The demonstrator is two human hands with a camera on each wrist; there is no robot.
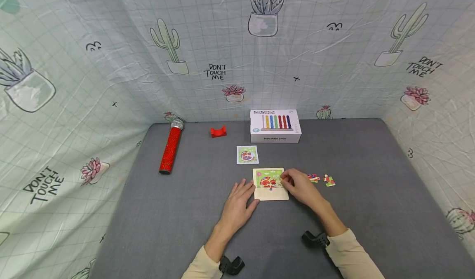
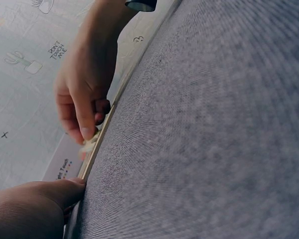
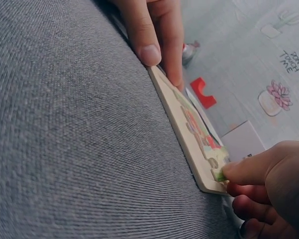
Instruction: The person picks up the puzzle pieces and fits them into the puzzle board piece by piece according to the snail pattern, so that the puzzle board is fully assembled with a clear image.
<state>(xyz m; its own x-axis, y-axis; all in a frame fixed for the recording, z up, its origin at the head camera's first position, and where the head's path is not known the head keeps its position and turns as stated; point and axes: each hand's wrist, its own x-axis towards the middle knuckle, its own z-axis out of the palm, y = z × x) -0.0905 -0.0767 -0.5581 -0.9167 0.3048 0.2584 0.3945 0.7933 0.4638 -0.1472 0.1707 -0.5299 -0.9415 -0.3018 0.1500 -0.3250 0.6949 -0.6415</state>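
Note:
A wooden puzzle board [image 1: 271, 194] lies on the grey table, with its upper part filled by a green picture with a red figure and its lower part bare wood. My left hand [image 1: 239, 207] lies at the board's left edge, fingers extended, thumb near the lower left corner. At the right edge of the board, my right hand [image 1: 299, 187] pinches a small green puzzle piece [image 3: 219, 175] between thumb and fingers, low against the board. Two loose groups of puzzle pieces, one red and blue [image 1: 313, 178], one red and green [image 1: 329, 181], lie right of that hand.
Behind the board lies a square picture card [image 1: 247, 155]. A white box [image 1: 275, 126] stands at the table's back, with a red arched block [image 1: 218, 132] left of it. Farther left lies a red glittery microphone [image 1: 172, 148]. A patterned cloth [image 1: 208, 44] hangs behind the table.

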